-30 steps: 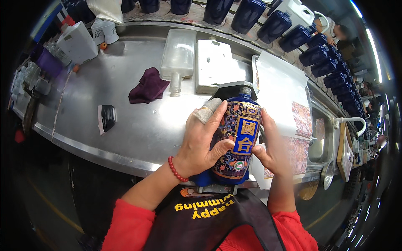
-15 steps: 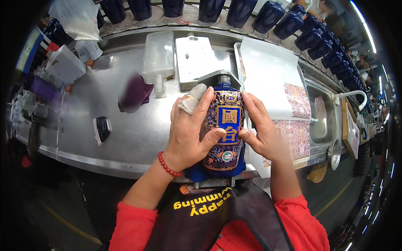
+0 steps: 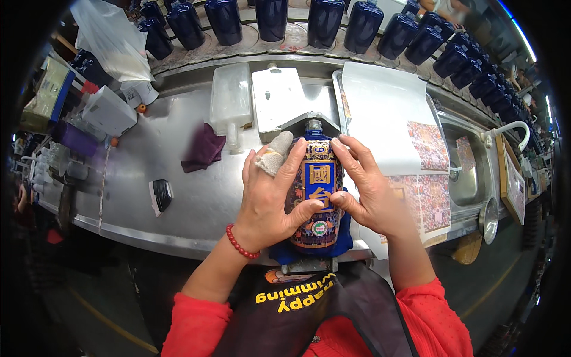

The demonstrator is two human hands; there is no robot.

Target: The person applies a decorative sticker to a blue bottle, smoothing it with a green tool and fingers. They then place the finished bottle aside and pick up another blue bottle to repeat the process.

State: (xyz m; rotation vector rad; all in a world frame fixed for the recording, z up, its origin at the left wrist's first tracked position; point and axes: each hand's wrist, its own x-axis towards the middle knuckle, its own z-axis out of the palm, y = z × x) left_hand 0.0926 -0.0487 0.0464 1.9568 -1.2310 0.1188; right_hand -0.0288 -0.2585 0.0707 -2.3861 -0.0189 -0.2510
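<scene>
Wearing red sleeves (image 3: pixel 193 330), a dark apron with yellow lettering (image 3: pixel 363 291) and, on the left wrist, a bracelet of round red beads (image 3: pixel 234 239). Working over a glossy dark blue bottle with a gold-framed floral front (image 3: pixel 319 184), lying face up at the near edge of a stainless-steel table (image 3: pixel 137 131), above a crumpled bright blue cloth (image 3: pixel 344 241). Pointing its neck away from the body, toward an angular grey metal rest (image 3: pixel 326 124). Laying the left hand (image 3: pixel 267 196) along the bottle's left side, spreading the fingers loosely, covering one with a grey fabric finger sleeve (image 3: pixel 273 157), pressing the thumb onto the front. Setting the right hand (image 3: pixel 375 193) opposite, parting its fingers, touching the bottle's right side near the shoulder, and putting the thumb lower on the front. Facing, to the left, a small black-and-white object (image 3: pixel 160 195) and a dark purple cloth (image 3: pixel 202 152); to the right, floral printed sheets (image 3: pixel 437 208) beside a steel sink (image 3: pixel 470 193). Seeing farther off a clear bottle on its side (image 3: pixel 231 89) next to a white block-shaped box (image 3: pixel 279 98), then upright dark blue bottles (image 3: pixel 272 21) lining a curved conveyor (image 3: pixel 202 56).
</scene>
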